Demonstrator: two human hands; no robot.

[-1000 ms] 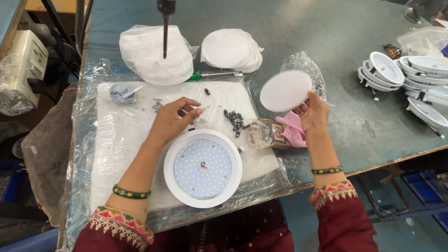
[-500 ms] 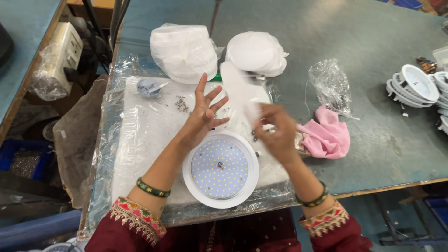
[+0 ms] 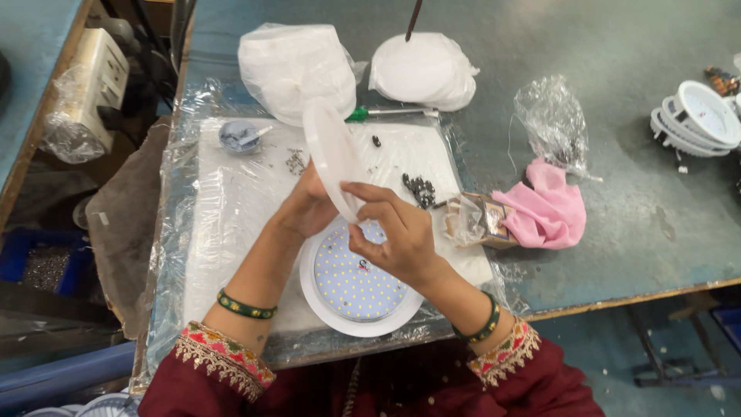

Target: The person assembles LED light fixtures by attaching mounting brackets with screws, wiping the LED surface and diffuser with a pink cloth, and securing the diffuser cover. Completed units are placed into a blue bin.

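A white round diffuser disc [image 3: 333,158] is held tilted, nearly on edge, between both hands above a round white lamp housing [image 3: 356,282] whose LED board is exposed. Half a second earlier both hands were open and spread over the housing with no disc raised; one second earlier the disc was held out to the right side of the desk. The disc has thus been brought to the housing and is now gripped. The right hand [image 3: 395,235] is closed on the lower edge of the disc, fingers curled over it. The left hand [image 3: 310,207] supports the disc from behind; its fingers are mostly hidden, so its grip cannot be told for certain.

The housing lies on a plastic-wrapped white pad [image 3: 231,224] near the front edge of the desk [image 3: 602,46]. Small dark screws [image 3: 419,188] are scattered on the pad just right of the disc, and a small grey dish [image 3: 238,136] sits at its back left corner. A green-handled screwdriver [image 3: 386,113] lies along the back edge of the pad. Two bagged stacks of discs [image 3: 293,66] stand behind it. A pink cloth [image 3: 544,207] and a small carton [image 3: 482,218] lie to the right, near the housing. Nothing lies on the LED board itself.
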